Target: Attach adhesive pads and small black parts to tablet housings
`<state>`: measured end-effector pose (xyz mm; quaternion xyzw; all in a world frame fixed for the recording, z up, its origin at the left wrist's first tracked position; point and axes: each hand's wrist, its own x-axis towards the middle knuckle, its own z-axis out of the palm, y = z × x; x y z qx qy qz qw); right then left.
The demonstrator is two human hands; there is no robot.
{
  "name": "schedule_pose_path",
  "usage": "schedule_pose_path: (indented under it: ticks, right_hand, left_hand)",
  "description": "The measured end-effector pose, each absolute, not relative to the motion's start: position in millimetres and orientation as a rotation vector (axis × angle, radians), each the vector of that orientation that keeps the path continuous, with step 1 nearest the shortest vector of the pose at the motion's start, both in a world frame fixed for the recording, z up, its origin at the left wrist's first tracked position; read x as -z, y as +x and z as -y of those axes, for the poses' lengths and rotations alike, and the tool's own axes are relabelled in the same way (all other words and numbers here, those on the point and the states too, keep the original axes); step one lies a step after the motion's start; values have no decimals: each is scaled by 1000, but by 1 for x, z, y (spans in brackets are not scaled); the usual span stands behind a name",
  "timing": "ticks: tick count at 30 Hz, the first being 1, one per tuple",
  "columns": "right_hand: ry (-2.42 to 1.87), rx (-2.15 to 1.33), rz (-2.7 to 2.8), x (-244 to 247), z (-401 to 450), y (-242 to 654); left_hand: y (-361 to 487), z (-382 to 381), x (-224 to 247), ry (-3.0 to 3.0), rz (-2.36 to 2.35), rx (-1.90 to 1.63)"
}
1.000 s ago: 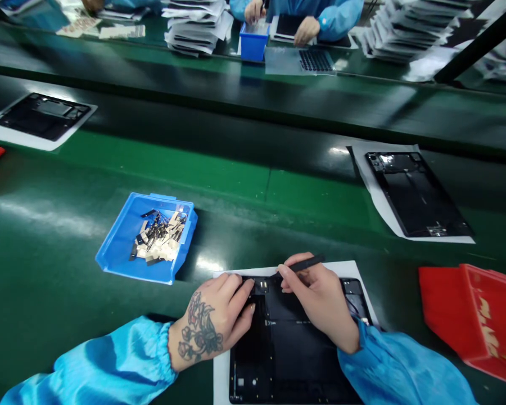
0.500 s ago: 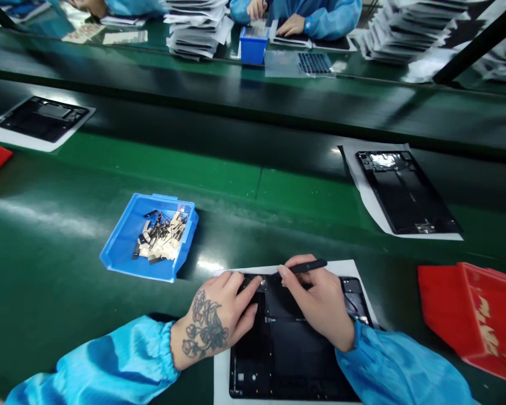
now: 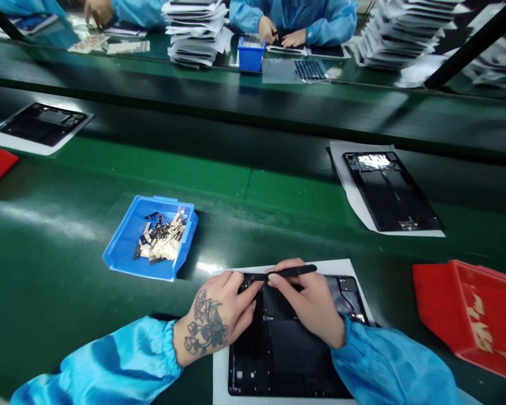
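Observation:
A black tablet housing [image 3: 295,354], its inside facing up, lies on a white sheet [image 3: 221,382] in front of me. My left hand [image 3: 219,315], tattooed on its back, rests over the housing's upper left corner. Its index finger is stretched out and presses near the top edge, with the thumb below it. My right hand [image 3: 310,304] pinches slim black tweezers [image 3: 297,271] between thumb and fingers, tilted low over the top edge. Their tip lies close to my left index fingertip. What is under that fingertip is hidden.
A blue bin [image 3: 122,247] of small cable parts stands at left. A red bin [image 3: 438,315] with pale pieces is at right. Two more tablet housings, one at far left [image 3: 42,124] and one at right [image 3: 394,191], lie on sheets. Co-workers' hands and paper stacks [image 3: 196,34] are beyond.
My right hand and the tweezers have moved slightly left, closer to my left index finger. Across the bench, a co-worker's hand has moved. The view has shifted slightly.

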<state>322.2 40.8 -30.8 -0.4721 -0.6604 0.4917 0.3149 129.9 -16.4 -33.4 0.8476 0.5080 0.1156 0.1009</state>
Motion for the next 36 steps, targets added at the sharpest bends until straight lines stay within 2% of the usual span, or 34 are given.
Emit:
schedule_pose_path:
  ticks: [5, 15, 24, 27, 31, 36]
  right_hand:
    - [-1125, -1142, 1874, 31, -40, 322]
    - [-1003, -1142, 1907, 30, -42, 320]
    - [-643, -822, 2308, 28, -36, 324]
    - [-807, -946, 2182, 29, -38, 322]
    - [-1216, -1346, 1653, 29, -47, 318]
    - [-1256, -1495, 1262, 27, -53, 316]
  left_hand:
    - [127, 17, 34, 2536, -1485, -423]
    - [127, 16, 31, 2496, -1466, -403]
    - [128, 17, 30, 2470, -1484, -399]
    - [127, 16, 30, 2470, -1481, -393]
    - [128, 16, 32, 2447, -1483, -398]
    - [124, 18, 33, 2411, -1453, -424]
